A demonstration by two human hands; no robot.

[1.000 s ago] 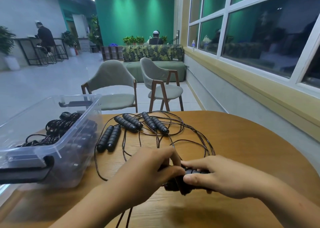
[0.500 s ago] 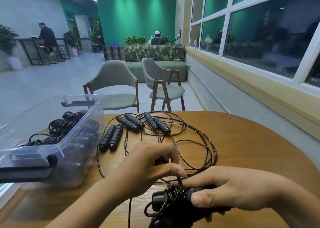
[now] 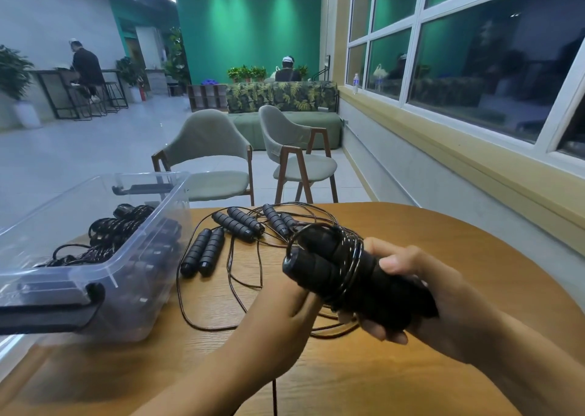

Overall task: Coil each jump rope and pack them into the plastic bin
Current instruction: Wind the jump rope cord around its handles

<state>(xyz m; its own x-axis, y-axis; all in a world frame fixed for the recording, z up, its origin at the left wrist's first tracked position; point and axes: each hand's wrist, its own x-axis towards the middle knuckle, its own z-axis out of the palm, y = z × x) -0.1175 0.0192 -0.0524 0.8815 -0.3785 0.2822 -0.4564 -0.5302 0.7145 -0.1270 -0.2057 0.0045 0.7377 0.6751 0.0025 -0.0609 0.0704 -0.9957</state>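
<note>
My right hand (image 3: 421,314) grips a black jump rope bundle (image 3: 342,267), two foam handles side by side with cord wound round them, lifted above the round wooden table (image 3: 459,251). My left hand (image 3: 281,320) reaches up under the bundle's left end with fairly straight fingers; its fingertips are hidden behind the handles. The clear plastic bin (image 3: 104,267) stands at the left with coiled ropes (image 3: 117,229) inside. Three loose ropes lie past my hands: one handle pair (image 3: 202,251) beside the bin, a second pair (image 3: 237,222) and a third pair (image 3: 278,221), their cords tangled.
Loose cord loops (image 3: 221,324) spread over the table between the bin and my hands, and one strand (image 3: 274,396) runs off the near edge. The bin has a black latch (image 3: 47,317) on its near end. Two chairs (image 3: 205,149) stand beyond the table.
The wound bundle has risen from the table top to in front of me, held by my right hand. My left hand has shifted from on top of it to beneath its left end.
</note>
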